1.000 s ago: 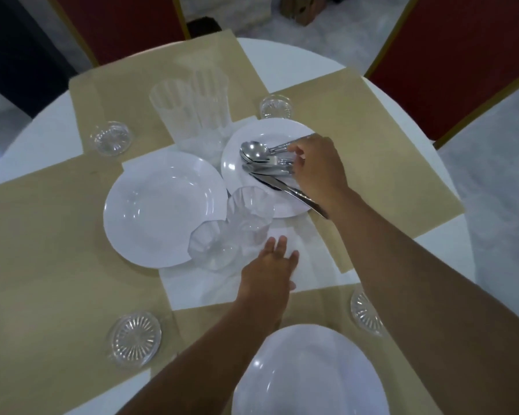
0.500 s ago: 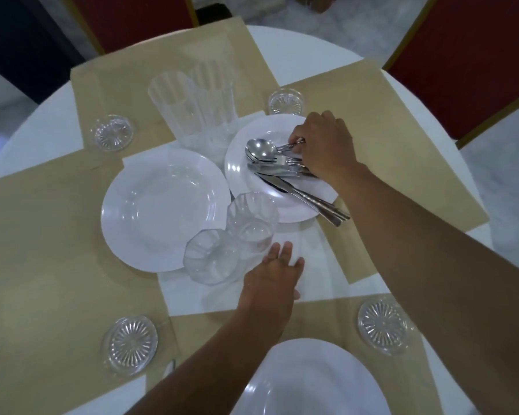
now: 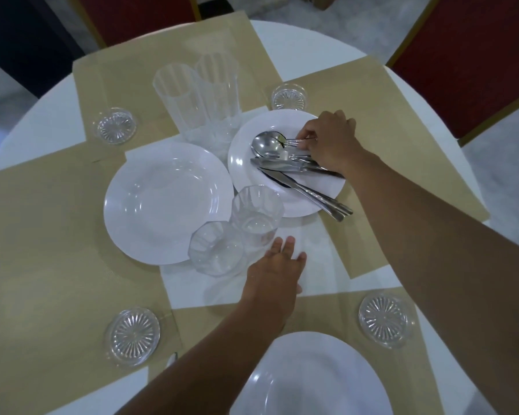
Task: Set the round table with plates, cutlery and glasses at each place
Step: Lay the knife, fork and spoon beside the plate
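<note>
Round table (image 3: 312, 40), tan placemats (image 3: 372, 115). Right hand (image 3: 333, 142) pinches one handle in the cutlery pile (image 3: 282, 166) on the plate (image 3: 240, 163); left hand (image 3: 274, 274) flat, empty. Lift straight up, avoiding tangled knives (image 3: 312, 196).

Right hand (image 3: 330, 142) pinches cutlery (image 3: 285, 163) on a plate (image 3: 243, 163) — left hand (image 3: 274, 274) flat near glasses (image 3: 256, 217).

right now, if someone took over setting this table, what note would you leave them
Right hand pinches handles in the cutlery piled on the centre plate. Left hand lies open on the white cloth by the short glasses.
Second plate and tall glasses also sit at the centre.
Done: near plate on the near placemat; four coasters out.
Left: other plates, cutlery and glasses to each place.
</note>
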`<state>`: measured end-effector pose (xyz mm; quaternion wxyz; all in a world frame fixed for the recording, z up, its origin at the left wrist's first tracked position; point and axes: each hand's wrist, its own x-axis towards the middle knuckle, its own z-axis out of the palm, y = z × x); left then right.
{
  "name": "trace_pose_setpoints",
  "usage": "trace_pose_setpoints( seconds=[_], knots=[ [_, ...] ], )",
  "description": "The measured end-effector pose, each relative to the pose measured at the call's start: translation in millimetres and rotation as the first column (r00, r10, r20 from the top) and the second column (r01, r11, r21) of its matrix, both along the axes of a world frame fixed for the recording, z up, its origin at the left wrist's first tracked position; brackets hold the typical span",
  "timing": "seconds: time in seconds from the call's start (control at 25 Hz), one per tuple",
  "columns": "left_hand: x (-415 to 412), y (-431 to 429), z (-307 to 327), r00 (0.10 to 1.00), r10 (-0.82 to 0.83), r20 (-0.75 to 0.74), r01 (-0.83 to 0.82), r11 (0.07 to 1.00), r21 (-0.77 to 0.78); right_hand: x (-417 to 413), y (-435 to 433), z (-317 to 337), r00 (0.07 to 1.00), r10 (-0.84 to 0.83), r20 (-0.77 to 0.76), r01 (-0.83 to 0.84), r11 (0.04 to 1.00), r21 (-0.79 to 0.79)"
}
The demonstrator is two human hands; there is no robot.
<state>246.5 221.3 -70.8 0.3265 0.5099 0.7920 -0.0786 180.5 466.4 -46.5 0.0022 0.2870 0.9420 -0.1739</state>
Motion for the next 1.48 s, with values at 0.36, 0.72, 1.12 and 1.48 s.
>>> trace_pose_setpoints(
  seconds=[0.36,0.72,1.12,1.48],
  knots=[
    [-0.7,1.6,4.7,1.000,-0.025,-0.013,0.025,1.000,-0.002,10.9,5.4,1.9,0.942,-0.219,-0.256,0.169,0.964,-0.204],
    [-2.3,-5.5,15.8,0.999,-0.044,-0.029,0.045,0.997,0.061,101.3,-86.5,34.6,0.744,-0.549,-0.381,0.324,0.795,-0.513],
    [13.6,-159.8,47.5,0.943,0.126,0.309,-0.268,0.837,0.476,231.9,-271.7,56.8,0.636,-0.751,-0.178,0.437,0.541,-0.719],
    [22.5,-351.0,12.0,0.944,0.275,0.183,-0.330,0.811,0.483,244.4,-424.9,56.0,0.863,-0.478,0.165,0.488,0.703,-0.517]
  ],
)
